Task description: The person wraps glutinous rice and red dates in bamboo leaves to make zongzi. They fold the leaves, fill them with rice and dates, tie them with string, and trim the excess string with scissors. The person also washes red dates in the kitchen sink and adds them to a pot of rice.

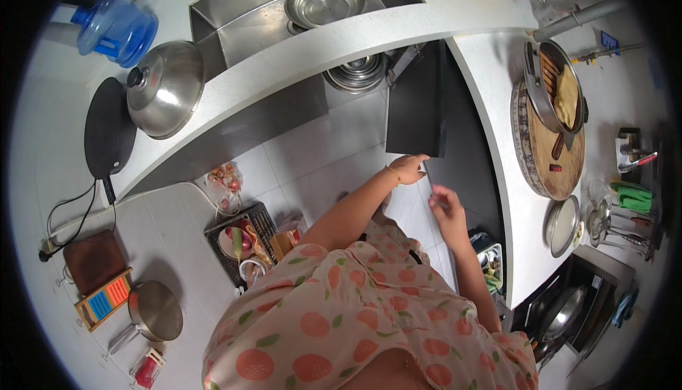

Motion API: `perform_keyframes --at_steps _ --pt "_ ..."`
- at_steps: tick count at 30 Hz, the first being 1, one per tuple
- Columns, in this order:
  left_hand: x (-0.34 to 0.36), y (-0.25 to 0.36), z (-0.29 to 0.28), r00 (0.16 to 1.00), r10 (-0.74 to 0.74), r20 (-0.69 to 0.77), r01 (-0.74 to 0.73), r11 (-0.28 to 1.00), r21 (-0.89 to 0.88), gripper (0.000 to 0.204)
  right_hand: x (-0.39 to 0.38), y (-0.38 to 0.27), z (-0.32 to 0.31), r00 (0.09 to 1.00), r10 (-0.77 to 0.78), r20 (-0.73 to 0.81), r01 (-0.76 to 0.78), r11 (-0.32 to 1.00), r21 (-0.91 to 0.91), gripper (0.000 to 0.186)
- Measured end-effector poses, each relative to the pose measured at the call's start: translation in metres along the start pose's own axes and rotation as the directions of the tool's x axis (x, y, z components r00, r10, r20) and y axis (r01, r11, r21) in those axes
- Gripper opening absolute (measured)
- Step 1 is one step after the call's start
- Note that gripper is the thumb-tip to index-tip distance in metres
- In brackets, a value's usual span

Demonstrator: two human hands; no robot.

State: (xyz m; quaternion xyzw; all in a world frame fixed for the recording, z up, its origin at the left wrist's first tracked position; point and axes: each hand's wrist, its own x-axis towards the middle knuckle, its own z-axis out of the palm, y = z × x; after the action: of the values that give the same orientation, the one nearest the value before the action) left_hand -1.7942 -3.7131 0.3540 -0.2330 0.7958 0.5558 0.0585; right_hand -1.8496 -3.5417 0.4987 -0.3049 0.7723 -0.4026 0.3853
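My left hand (408,169) is at the near edge of a black cabinet panel (415,113) that stands out below the counter. Its fingers stretch along that edge and the thumb is apart; whether it grips the panel is hard to see. Closer to me and to the right, my right hand (447,209) hangs in the air beside the dark cabinet front (465,141). Its fingers are loosely bent and apart, with nothing in them. Beyond the panel, stacked steel basins (355,77) sit low under the counter edge.
A steel sink (249,35) holds a metal basin (325,1). On the right counter, a pan (543,99) rests on a round wooden board (550,159). A domed lid (167,91) leans at left. By my feet are a black crate (263,219) and a bin (490,266).
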Motion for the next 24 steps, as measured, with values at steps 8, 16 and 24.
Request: perform_keyframes --at_steps 8,16,24 --pt "-0.028 -0.095 0.016 0.953 -0.278 -0.12 0.293 0.946 0.138 0.038 0.098 0.071 0.002 0.979 0.113 -0.171 -0.097 0.99 0.101 0.058" --pt "-0.097 -0.192 -0.002 0.885 -0.415 -0.212 0.421 0.907 -0.019 0.044 0.131 0.093 -0.034 0.966 0.205 -0.157 -0.187 0.974 0.124 0.065" --pt "-0.195 -0.258 0.024 0.594 -0.759 -0.266 0.739 0.646 -0.191 0.048 0.145 0.138 -0.077 0.937 0.335 -0.099 -0.335 0.942 0.019 0.06"
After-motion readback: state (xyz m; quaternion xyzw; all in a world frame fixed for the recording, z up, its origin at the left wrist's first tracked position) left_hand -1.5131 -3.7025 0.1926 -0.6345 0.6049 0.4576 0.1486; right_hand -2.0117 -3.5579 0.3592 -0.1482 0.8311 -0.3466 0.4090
